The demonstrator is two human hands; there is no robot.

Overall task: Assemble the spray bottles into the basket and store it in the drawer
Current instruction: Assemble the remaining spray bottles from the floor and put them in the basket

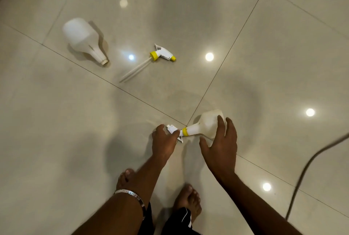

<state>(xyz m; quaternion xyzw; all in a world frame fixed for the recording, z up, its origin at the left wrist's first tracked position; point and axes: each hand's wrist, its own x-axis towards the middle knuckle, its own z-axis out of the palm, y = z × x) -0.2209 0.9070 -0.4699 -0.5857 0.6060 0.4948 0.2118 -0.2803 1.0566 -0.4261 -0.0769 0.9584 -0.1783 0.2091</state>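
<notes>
The person's 2 arms are bare, with no sleeves, and the left hand (164, 143) and right hand (220, 149) wear no gloves or rings. A shiny silver bracelet (130, 197) with letters on it goes around the left arm. The 2 feet (187, 199) are bare, and the dark shorts (177, 221) have a thin white line.

Both bare arms reach down and forward, the left hand (164, 141) curled with fingers pinching, a metal bangle (130, 196) on its forearm, the right hand (221, 145) spread wide, fingers straight.
</notes>
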